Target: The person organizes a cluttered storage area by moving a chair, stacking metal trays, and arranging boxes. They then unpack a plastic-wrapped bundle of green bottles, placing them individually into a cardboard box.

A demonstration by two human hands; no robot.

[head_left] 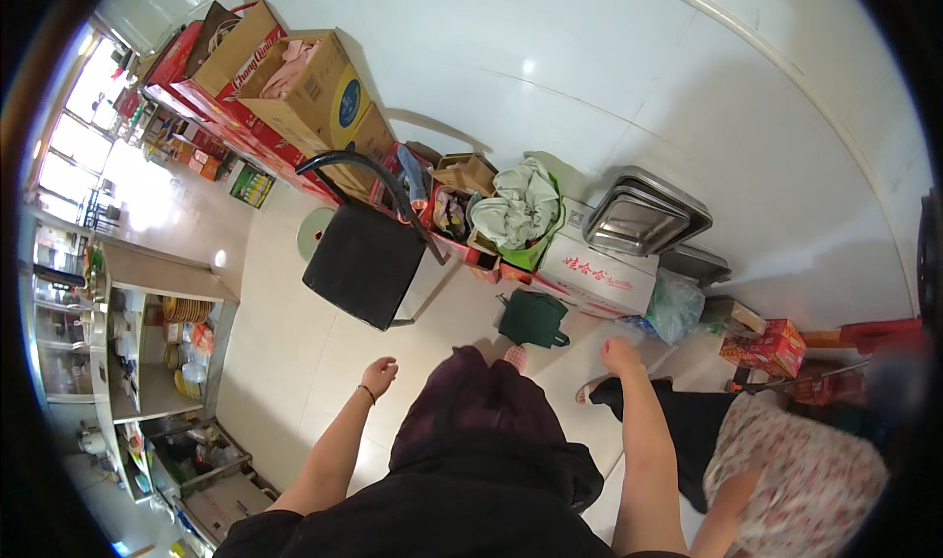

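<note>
Chair [362, 266], black, stands beyond left hand [379, 375]; right hand [619, 355] appears near white carton [601, 271]; fingers curled, closure indeterminable.

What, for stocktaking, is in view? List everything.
Boxes: several, brown and red, upper left
Chair: one, black, left of centre
Round thing: one, pale green, beside chair
Shelving: one unit, pale, left
Cloth: one heap, pale green, upper centre
Storage box: one, white, by wall
Trays: several, silver, against wall
Plastic bag: one, clear, beside storage box
Green bag: one, dark, floor centre
Carton: one, red, right
Co-worker: one, floral top, lower right
Garments: two, black, purple, lower centre
Left hand: one, bare, left of centre
Right hand: one, bare, right of centre
</note>
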